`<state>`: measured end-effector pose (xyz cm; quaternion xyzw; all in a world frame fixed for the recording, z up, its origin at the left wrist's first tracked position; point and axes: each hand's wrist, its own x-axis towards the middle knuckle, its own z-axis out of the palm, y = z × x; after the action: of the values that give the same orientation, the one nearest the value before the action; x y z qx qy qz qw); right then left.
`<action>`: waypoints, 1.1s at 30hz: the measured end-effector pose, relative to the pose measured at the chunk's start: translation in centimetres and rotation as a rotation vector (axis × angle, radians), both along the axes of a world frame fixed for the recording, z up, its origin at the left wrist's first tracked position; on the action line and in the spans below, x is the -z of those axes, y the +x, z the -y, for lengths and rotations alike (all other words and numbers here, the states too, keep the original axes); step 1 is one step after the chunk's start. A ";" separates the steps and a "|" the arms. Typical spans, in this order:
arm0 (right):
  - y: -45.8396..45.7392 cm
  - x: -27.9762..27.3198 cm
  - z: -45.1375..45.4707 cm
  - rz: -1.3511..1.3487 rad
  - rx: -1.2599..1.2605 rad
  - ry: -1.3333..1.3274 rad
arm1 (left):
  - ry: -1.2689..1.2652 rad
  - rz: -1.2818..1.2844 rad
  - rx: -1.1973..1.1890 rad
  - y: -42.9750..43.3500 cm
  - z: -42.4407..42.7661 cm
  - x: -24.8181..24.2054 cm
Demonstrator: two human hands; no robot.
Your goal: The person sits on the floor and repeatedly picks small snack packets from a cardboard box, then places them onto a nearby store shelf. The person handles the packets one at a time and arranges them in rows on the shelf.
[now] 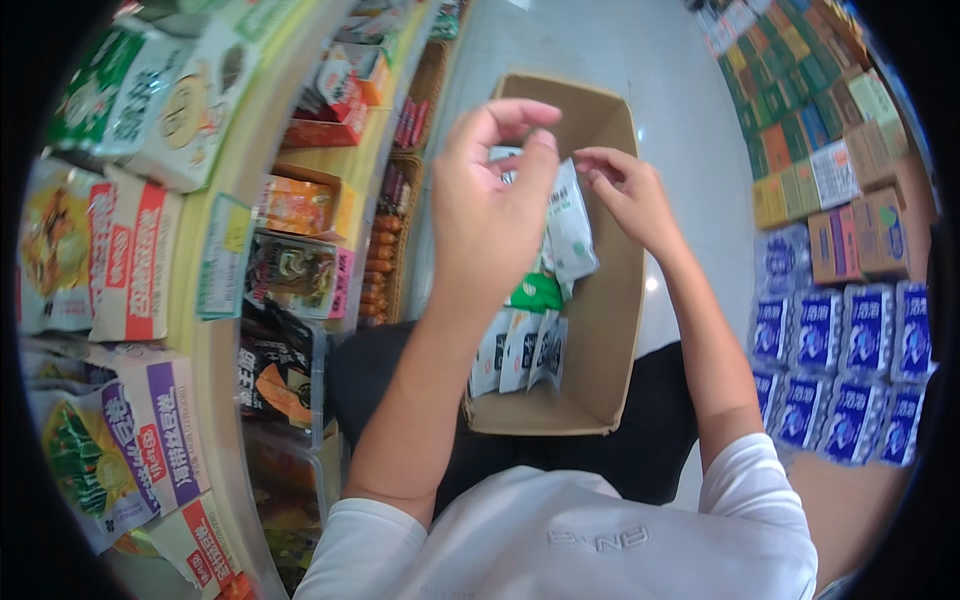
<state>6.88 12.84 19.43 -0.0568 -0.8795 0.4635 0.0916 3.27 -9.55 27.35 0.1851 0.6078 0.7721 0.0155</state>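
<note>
Before me a long cardboard box (600, 330) stands over my lap area, between my knees. My left hand (487, 202) hovers above its left side, thumb and index finger apart with nothing visible between them. Close to the upper corner of a white packet (574, 232) are the curled fingers of my right hand (626, 191); whether they grip it I cannot tell. That packet leans inside the box. Below it lies a green packet (536, 294). Several white packets with dark print (517, 352) stand in a row at the near end. My left hand and forearm hide part of the contents.
Shelving (217, 165) runs along my left, with bagged snacks (112, 450), an orange snack box (300, 202) and wicker baskets (409, 172) of sausages. To the right are stacked cartons (862, 232) and blue-labelled plastic-wrapped packs (817, 330). Pale shiny floor (667, 97) extends ahead.
</note>
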 end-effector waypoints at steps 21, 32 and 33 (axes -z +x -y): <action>4.1 2.7 -4.2 0.180 -0.047 0.486 | -0.587 0.300 0.259 -0.5 -7.2 14.2; 3.3 1.2 -3.9 0.278 -0.070 0.484 | -0.996 0.638 0.369 -6.1 -7.8 27.9; 3.2 1.8 -4.0 0.196 -0.049 0.497 | -1.002 0.651 0.340 -6.3 -7.7 29.5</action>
<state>10.13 16.81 17.60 -0.0559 -0.9721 0.2275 0.0059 -2.99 -1.82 -2.20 0.0048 0.8226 0.3964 0.4077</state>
